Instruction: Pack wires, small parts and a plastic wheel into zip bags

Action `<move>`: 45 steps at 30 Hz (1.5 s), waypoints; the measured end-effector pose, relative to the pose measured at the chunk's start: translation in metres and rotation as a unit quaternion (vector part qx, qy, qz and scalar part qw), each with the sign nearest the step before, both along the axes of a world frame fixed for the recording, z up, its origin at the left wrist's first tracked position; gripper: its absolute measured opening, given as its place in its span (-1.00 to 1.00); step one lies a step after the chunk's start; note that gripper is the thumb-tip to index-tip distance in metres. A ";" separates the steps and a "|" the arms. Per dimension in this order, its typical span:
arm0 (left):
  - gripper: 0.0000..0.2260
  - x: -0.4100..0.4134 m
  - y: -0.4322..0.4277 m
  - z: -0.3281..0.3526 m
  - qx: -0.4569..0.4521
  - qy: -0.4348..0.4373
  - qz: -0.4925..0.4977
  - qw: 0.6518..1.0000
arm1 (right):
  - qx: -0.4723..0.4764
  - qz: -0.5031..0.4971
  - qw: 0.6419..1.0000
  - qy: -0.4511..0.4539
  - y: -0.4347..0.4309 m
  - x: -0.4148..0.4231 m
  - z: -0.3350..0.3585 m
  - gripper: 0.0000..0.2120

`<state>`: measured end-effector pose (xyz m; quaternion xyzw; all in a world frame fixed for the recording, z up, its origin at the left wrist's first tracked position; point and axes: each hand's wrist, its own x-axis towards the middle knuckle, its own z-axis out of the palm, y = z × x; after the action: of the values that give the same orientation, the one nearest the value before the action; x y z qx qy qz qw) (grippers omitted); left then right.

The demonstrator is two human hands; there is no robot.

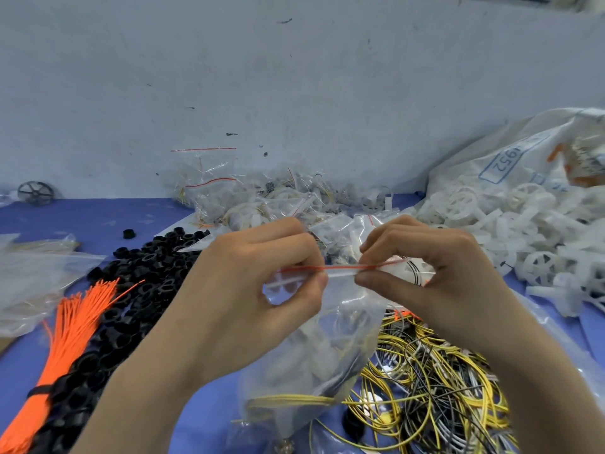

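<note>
Sealing time: left hand and right hand both pinch the filled zip bag along its red-lined strip. Next, I'd judge, the fingers must press the strip shut along its whole width.

At frame centre, the left hand and right hand pinch the red-striped top of a clear zip bag holding yellow wires. Tangled wires lie lower right, orange ties lower left, on the blue bench.
</note>
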<state>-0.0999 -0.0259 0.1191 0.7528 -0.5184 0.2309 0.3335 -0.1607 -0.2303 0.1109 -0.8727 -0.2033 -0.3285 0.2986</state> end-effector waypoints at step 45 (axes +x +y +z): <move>-0.83 0.016 0.012 -0.001 -0.027 -0.011 0.032 0.999 | 0.037 -0.101 0.990 0.094 -0.034 0.009 -0.007 -0.72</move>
<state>-0.0841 -0.0135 0.1184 0.7571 -0.4917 0.2636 0.3400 -0.1512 -0.2646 0.1037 -0.9042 -0.0724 -0.2806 0.3136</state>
